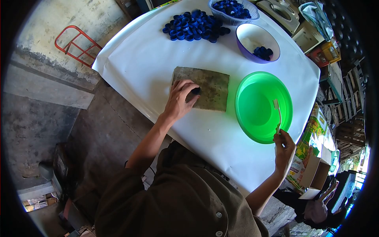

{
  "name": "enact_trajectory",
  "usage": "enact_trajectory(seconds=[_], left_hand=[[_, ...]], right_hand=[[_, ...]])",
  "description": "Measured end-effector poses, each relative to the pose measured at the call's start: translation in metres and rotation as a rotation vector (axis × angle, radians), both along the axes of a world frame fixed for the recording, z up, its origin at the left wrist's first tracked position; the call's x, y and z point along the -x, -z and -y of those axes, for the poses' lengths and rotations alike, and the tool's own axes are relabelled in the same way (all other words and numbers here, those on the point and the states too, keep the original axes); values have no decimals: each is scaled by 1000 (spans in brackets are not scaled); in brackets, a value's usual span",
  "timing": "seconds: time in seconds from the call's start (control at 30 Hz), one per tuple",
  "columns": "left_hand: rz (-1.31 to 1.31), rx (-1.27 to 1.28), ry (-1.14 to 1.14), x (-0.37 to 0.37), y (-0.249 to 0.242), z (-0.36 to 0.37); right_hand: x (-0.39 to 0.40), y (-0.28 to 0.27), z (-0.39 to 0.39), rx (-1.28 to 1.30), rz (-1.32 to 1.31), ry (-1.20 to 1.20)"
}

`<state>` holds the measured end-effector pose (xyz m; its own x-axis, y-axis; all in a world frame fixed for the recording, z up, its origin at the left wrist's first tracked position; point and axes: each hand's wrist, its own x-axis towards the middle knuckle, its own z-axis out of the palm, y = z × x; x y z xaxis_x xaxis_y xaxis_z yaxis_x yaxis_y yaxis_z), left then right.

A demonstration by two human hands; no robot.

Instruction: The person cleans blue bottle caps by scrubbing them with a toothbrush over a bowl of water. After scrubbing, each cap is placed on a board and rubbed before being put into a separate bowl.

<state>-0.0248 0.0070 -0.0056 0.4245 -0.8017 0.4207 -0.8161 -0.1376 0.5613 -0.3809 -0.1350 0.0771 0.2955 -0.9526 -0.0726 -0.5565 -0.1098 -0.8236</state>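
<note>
My left hand (182, 98) rests over a worn, stained square board (214, 90), its fingers closed around a small dark cap (196, 91). The cap is partly hidden by my fingers. In my right hand (284, 147) is a toothbrush (279, 112), gripped by the end of its handle. Its bristle head points away from me, over the inside of a bright green basin (241, 124). That basin stands on the white-covered table, to the right of the board.
Toward the back lies a pile of blue caps (193, 26). Beside it, a clear ribbed bowl (252, 16) holds more, and a purple-and-white bowl (244, 45) contains several. A red metal frame (75, 45) is past the left edge, an open cardboard box (315, 172) at right.
</note>
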Motion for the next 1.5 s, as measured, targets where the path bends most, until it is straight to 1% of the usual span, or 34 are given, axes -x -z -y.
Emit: enact_trajectory(seconds=[0.2, 0.3, 0.4, 0.5, 0.6, 0.7, 0.73, 0.87, 0.97, 1.07, 1.17, 1.27, 1.37, 1.47, 1.5], left_hand=[[-107, -68, -40, -6, -2, 11], [-73, -100, -87, -4, 0, 13], [-60, -125, -73, -6, 0, 14], [-36, -181, -66, -10, -3, 17], [-210, -186, -40, -14, -16, 16], [-183, 0, -68, -12, -22, 14], [-193, -1, -65, -10, -22, 14], [-68, -195, -11, -21, 2, 12], [-50, -100, -5, -10, -9, 15], [-128, 31, -17, 0, -15, 11], [-89, 134, -1, 0, -20, 10], [-99, 187, 0, 1, -26, 11], [-26, 222, -36, -2, -21, 11], [138, -96, -62, -7, 7, 6], [94, -85, -49, -9, 5, 6]], right_hand=[[0, 5, 1, 17, 18, -4], [0, 4, 1, 34, -7, -9], [2, 4, 2, 0, -25, -14], [3, 9, 2, -4, 37, 7], [1, 5, 3, -4, 10, -11], [1, 5, 0, -14, 21, 18], [2, 4, -1, -27, 9, 14], [1, 5, 0, -21, 10, 8], [1, 4, 0, -25, 24, 5], [2, 3, 1, -26, 15, 3], [0, 3, -1, -26, 13, 4], [0, 6, 1, -4, 17, -6], [-2, 4, 1, -4, 1, -10], [-2, 1, 0, -15, -16, -6], [-3, 0, 0, -15, -18, -4]])
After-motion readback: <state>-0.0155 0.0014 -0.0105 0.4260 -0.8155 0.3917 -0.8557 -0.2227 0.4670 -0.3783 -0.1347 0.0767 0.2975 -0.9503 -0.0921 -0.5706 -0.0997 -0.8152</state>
